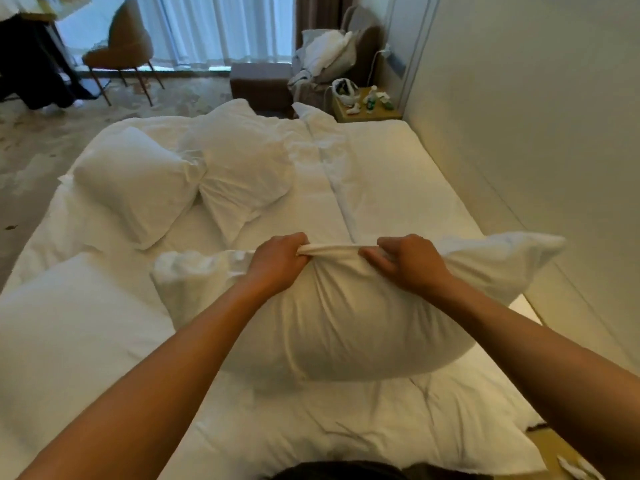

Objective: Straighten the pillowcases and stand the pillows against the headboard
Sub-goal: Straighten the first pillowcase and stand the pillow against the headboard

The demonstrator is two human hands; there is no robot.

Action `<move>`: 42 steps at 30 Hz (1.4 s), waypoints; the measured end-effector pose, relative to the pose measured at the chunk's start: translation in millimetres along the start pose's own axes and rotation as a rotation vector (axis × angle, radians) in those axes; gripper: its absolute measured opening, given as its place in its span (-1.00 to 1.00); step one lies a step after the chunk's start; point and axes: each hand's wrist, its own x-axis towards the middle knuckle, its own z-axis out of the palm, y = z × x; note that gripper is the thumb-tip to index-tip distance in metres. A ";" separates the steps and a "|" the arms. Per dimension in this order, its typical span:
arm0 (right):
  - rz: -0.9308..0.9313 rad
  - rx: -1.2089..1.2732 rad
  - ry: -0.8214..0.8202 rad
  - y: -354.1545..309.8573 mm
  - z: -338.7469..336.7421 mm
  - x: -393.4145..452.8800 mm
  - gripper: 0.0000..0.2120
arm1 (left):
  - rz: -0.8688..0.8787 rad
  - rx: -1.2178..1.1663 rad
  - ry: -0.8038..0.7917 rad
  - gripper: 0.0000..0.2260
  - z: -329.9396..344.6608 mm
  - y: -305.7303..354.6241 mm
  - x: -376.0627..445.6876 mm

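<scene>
A plump white pillow (346, 323) lies across the bed (391, 174) in front of me. My left hand (280, 261) and my right hand (405, 261) both pinch the far edge of its pillowcase, with a taut strip of cloth stretched between them. Two more white pillows lie flat further up the bed, one (138, 185) at the left and a creased one (239, 171) beside it. Another pillow (69, 341) lies at the near left. The cream headboard wall (519, 133) runs along the right side of the bed.
A bedside table (367, 105) with small bottles stands past the bed's far right corner, with an armchair piled with linen (329, 57) behind it. A brown chair (121, 50) stands by the curtains at the far left. Patterned carpet lies to the left.
</scene>
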 end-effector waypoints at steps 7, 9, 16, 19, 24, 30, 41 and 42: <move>0.302 0.032 -0.051 -4.7 57.1 -96.0 -0.51 | 0.104 0.045 -0.224 -0.88 64.0 -10.8 -22.4; 0.302 0.051 -0.029 -6.7 56.5 -99.6 -0.56 | 0.133 0.062 -0.210 -0.88 66.2 -15.7 -23.2; 0.273 0.149 -0.061 -20.4 55.8 -80.0 -0.75 | 0.129 0.181 -0.148 -0.84 52.6 -39.4 -22.4; 0.316 0.094 0.019 -21.3 67.5 -70.8 -0.79 | 0.109 0.312 -0.120 -0.84 44.7 -53.0 -26.0; 0.324 0.099 0.031 -28.7 83.3 -60.1 -0.83 | 0.028 0.268 -0.097 -0.90 39.8 -75.0 -37.3; 0.099 0.048 -0.109 -43.7 99.6 -46.1 -0.68 | -0.010 0.101 -0.137 -0.94 39.9 -77.4 -35.9; 0.307 0.241 0.041 -35.3 123.6 -47.4 -0.96 | -0.243 0.135 -0.120 -0.44 43.2 -146.0 -54.9; 0.335 0.245 0.053 -34.2 123.1 -46.9 -0.96 | -0.267 0.140 -0.130 -0.41 42.6 -153.8 -56.9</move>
